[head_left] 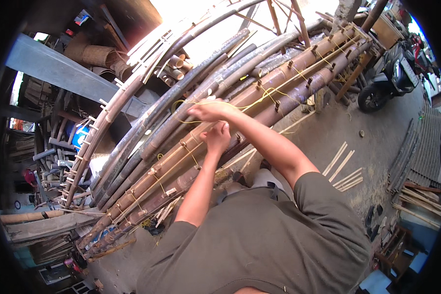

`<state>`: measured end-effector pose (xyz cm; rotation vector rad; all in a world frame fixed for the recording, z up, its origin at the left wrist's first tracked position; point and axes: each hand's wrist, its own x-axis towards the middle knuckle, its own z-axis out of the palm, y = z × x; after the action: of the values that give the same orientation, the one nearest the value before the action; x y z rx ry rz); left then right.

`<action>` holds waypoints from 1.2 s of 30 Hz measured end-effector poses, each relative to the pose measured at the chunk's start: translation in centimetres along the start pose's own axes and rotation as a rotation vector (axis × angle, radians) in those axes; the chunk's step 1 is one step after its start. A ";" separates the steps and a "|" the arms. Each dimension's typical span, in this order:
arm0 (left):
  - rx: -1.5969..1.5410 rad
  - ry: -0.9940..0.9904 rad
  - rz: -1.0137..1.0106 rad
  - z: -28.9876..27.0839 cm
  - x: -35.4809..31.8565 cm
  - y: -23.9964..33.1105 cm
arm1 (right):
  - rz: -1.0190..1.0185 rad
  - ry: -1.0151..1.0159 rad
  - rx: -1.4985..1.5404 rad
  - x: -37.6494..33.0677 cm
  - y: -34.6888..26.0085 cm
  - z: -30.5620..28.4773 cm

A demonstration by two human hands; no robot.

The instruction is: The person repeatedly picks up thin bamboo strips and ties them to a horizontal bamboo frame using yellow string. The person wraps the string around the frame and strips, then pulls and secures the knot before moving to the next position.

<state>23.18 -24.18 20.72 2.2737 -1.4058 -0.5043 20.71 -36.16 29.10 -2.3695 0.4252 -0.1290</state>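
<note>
Two long brown bamboo poles, an upper one [268, 78] and a lower one [299, 95], run side by side diagonally in front of me. Short pegs [277, 106] stick out along both, and cord lashings cross between them. Over the upper pole, my left hand [217, 138] is closed like a fist; what lies in its fingers is hidden. Just beyond it, my right hand [209, 110] is closed on a thin yellow cord [256, 102]. The cord loops out past its fingers and trails rightward along the poles.
Dark poles [196, 88] lie stacked behind the work. A curved bamboo frame with pegs [113, 105] arches at left. Split sticks [339, 161] lie on the floor at right. Farther right are a parked motorbike [394, 73] and corrugated sheets [426, 152].
</note>
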 end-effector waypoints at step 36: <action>-0.051 0.375 -0.005 1.4 -0.8 -0.3 | -0.818 0.428 -0.200 4.6 -13.2 -8.7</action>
<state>22.39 -23.59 19.43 2.1881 -1.1848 -0.1030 26.77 -34.20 44.26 -2.5670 -0.3860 -1.0152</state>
